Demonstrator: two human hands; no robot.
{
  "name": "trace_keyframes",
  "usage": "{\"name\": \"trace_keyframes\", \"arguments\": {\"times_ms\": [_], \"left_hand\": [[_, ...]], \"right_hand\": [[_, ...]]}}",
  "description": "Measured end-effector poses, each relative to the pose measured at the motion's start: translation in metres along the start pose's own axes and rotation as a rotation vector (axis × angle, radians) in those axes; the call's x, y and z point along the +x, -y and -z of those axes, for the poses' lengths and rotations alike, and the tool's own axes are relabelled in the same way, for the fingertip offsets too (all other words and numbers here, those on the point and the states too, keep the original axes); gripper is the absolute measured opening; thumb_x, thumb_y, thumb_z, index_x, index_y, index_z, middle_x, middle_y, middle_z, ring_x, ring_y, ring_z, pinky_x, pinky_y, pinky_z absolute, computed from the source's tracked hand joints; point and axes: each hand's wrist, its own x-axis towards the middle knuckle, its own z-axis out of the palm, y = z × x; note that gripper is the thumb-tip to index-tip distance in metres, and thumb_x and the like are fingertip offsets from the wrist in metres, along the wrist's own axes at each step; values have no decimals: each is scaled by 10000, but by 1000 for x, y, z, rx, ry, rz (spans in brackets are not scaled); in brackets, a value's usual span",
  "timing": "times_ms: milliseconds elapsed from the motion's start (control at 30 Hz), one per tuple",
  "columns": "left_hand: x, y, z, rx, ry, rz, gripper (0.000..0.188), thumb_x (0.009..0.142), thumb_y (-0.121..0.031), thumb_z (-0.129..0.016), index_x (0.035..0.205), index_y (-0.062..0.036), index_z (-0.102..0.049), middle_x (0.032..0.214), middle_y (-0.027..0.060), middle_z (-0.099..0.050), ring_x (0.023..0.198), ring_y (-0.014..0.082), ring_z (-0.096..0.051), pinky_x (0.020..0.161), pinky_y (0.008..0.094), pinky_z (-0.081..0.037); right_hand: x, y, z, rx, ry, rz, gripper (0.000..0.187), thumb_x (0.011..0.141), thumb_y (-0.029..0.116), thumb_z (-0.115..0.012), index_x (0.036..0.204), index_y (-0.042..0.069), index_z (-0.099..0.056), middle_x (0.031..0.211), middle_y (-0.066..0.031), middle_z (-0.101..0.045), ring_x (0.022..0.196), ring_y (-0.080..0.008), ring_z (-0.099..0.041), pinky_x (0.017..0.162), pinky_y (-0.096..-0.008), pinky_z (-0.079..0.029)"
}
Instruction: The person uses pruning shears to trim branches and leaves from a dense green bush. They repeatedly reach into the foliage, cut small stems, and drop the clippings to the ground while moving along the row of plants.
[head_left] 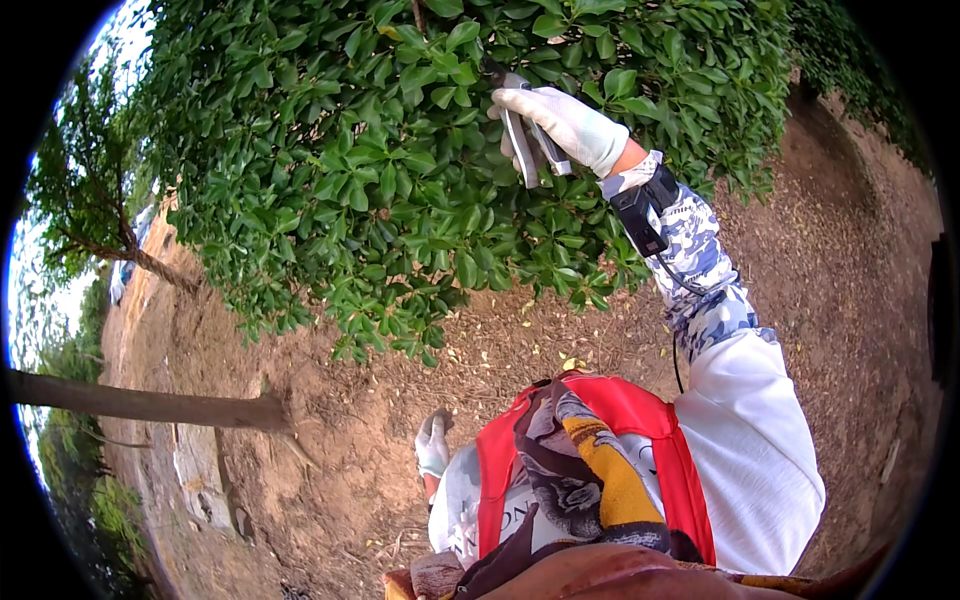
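My right hand, in a whitish glove, is closed around the grey handles of pruning shears. The dark head of the shears reaches in among the leaves of a dense green bush, which partly hide the blades. Down by my left side hangs my left hand, also in a light glove with greyish fingertips. It looks loosely open, away from the bush, and nothing shows in it.
A slim tree trunk rises from the ground at the left. Pale stone slabs lie beyond its base. Brown soil with scattered dry leaves spreads under the bush. Another tree stands farther off at the left.
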Motion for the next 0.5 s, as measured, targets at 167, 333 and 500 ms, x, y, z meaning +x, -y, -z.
{"name": "trace_keyframes", "arguments": {"times_ms": [167,333,500], "left_hand": [[15,-47,2,116,116,-136,349,1052,-243,-560,1227,43,-654,1149,129,-706,1013,200,-674,924,328,-533],[33,-182,-23,403,156,-407,381,1053,-323,-556,1218,1,-671,1134,109,-703,1039,192,-650,946,331,-500],[38,-290,-79,573,128,-762,372,1025,-335,-584,1207,-29,-688,1230,133,-678,1156,264,-622,1019,364,-469]], "right_hand": [[5,-12,-2,224,-8,-108,573,1001,514,-541,1191,-22,-611,836,-118,-710,671,-195,-703,557,-319,-595],[2,-25,-7,329,46,-164,569,985,506,-579,1192,-24,-599,821,-118,-696,662,-198,-696,538,-355,-608],[-3,-27,-4,369,103,-191,599,990,522,-563,1222,-30,-589,843,-119,-693,693,-206,-702,590,-343,-598]]}}
